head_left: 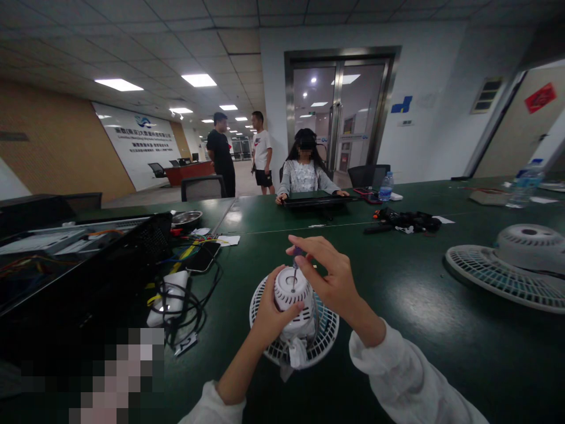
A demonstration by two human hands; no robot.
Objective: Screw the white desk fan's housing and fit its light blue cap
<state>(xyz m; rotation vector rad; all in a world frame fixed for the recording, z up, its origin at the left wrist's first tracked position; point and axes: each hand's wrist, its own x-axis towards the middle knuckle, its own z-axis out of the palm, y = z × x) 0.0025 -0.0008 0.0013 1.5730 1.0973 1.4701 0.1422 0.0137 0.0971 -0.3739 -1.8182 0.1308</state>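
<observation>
A white electric fan (300, 318) lies face down on the green table, its round grille under the motor housing. My left hand (270, 315) is wrapped around the housing, thumb on the near side. Above it, my right hand (324, 268) grips a small screwdriver (297, 257) by its purple handle between thumb and fingers. The screwdriver's thin shaft points down, its tip at the top of the housing; whether it sits in a screw is too small to tell. A crumpled whitish piece (297, 352) hangs at the fan's near side.
An opened computer case (88, 259) stands at left, beside a power strip (170, 297) with tangled black cable and a phone (204, 257). Another fan (525, 265) lies at right. Black tools (406, 220) and a bottle (386, 187) lie farther back. A person (305, 171) sits opposite.
</observation>
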